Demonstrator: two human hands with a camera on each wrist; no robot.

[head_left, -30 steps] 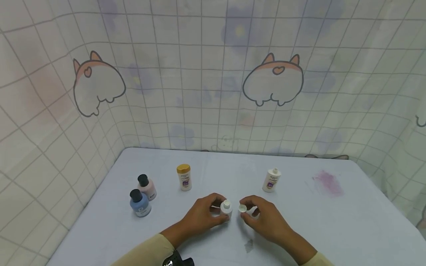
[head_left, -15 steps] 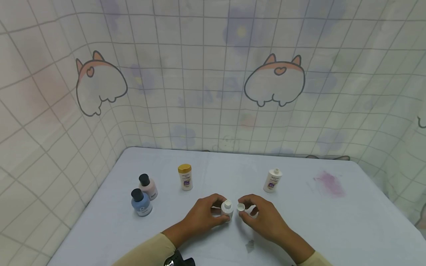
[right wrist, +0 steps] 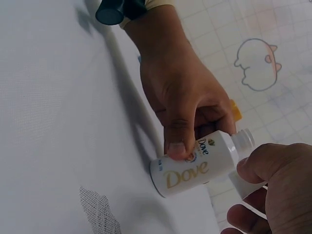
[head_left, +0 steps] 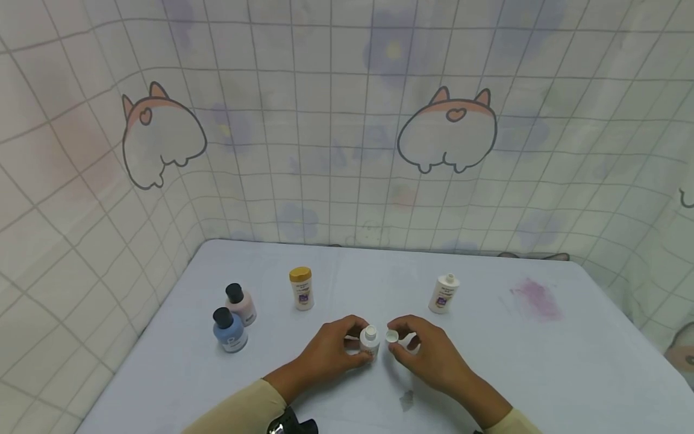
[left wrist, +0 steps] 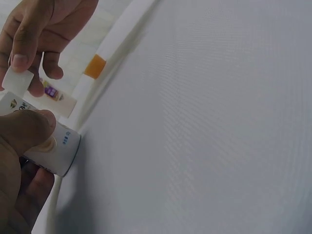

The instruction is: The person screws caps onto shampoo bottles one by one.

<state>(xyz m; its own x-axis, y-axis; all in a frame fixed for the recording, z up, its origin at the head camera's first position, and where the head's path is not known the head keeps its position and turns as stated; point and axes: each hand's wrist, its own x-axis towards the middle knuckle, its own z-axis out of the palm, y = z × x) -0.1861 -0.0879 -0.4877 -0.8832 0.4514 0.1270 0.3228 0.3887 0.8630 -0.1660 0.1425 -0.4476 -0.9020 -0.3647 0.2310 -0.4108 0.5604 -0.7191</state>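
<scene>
Cap (head_left: 392, 337), pinched by right grip (head_left: 428, 352), edged nearer bottle (head_left: 370, 343) in left grip (head_left: 329, 349).

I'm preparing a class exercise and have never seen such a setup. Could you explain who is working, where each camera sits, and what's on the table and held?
No robot here: a person works with two bare hands. One camera, worn on the head, looks forward and down; the others, one on each wrist, look at that hand's work. The left hand holds an uncapped white Dove bottle. The right hand pinches a white cap beside it. On the table, at the left, stand a black-capped blue bottle and a black-capped pink bottle; farther back, a yellow-capped white bottle; and, to the right, a narrow-topped white bottle.
</scene>
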